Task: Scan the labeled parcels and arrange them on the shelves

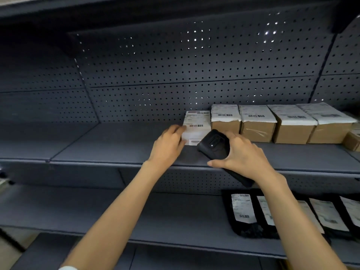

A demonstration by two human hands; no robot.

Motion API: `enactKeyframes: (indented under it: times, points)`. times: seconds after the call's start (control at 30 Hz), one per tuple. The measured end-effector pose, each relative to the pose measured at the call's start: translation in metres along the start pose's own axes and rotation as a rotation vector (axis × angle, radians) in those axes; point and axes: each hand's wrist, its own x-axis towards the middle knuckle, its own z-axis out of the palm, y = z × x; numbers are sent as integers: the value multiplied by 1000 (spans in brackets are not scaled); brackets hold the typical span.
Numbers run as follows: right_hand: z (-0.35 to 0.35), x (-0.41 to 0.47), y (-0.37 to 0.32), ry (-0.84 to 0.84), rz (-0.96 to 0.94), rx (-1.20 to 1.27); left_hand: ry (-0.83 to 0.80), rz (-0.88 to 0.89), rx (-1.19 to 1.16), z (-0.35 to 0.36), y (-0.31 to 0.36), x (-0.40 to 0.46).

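A white labeled parcel (196,125) stands on the upper grey shelf (116,147), at the left end of a row of brown cardboard boxes (257,123) with white barcode labels on top. My left hand (169,143) touches the white parcel's left side with its fingers against the box. My right hand (241,154) grips a black handheld scanner (214,147), whose head sits just in front of the white parcel's lower right corner.
On the lower shelf (97,211) at the right lie several black plastic mailer bags (245,213) with white labels. A perforated grey back panel (175,75) closes the shelving. Another brown box (352,141) shows at the far right edge.
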Motion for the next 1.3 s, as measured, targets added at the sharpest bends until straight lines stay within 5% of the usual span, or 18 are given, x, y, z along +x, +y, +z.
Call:
enactKeyframes:
  times: [0.33, 0.87, 1.3]
  points:
    - [38, 11, -74, -99, -297, 73, 116, -219, 248, -64, -74, -102]
    - [224, -32, -394, -486, -909, 172, 85, -857, 457, -172, -288, -381]
    - [389, -77, -640, -688, -960, 168, -142, -1190, 433, -247, -502, -576]
